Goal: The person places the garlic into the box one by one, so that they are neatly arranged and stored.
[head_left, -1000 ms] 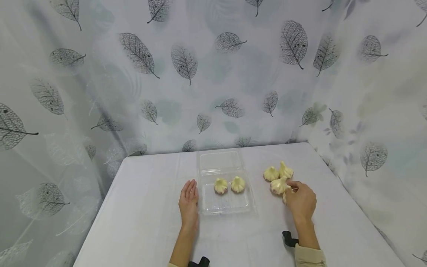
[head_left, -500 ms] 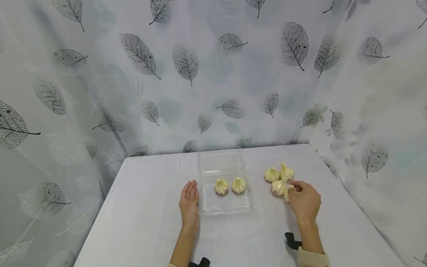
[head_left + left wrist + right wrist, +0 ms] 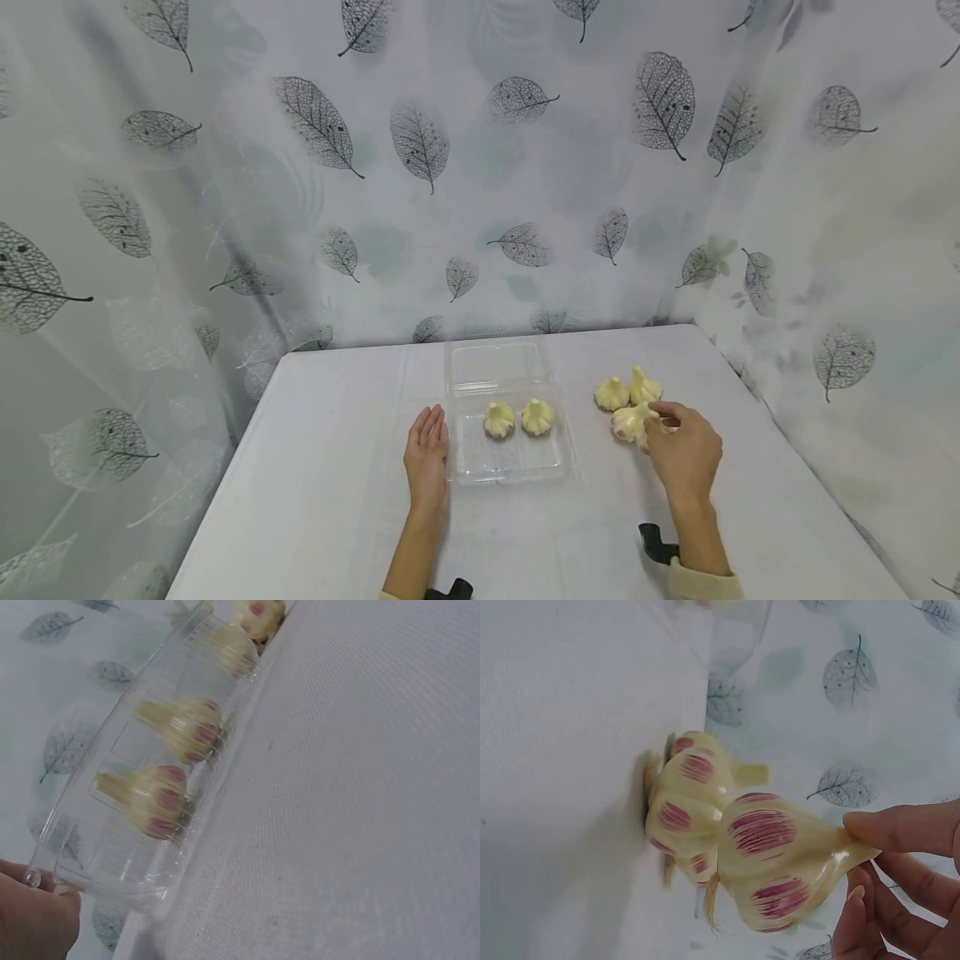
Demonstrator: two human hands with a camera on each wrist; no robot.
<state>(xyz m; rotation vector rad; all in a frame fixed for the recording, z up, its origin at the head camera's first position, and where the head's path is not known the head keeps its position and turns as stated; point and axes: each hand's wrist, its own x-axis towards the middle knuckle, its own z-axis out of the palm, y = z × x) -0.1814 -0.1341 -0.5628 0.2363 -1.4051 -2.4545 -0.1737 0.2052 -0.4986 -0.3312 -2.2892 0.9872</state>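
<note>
My right hand pinches a garlic bulb by its stem between thumb and fingers, at the right of the table. In the right wrist view the bulb has purple streaks and a tuft of roots; other garlic bulbs sit just behind it. In the head view my hand partly hides it. My left hand rests, fingers straight, against the left edge of a clear plastic box. Inside the box stand two garlic bulbs, side by side. The left wrist view shows my fingertips at the box rim.
Beside the right hand lie more garlic bulbs in a cluster. The box's lid lies folded back, away from me. A white cloth covers the table; leaf-patterned curtains surround its back and sides.
My right hand has shifted slightly right and toward me, with the pinched garlic bulb raised a little. The left hand and the box have stayed in place.
</note>
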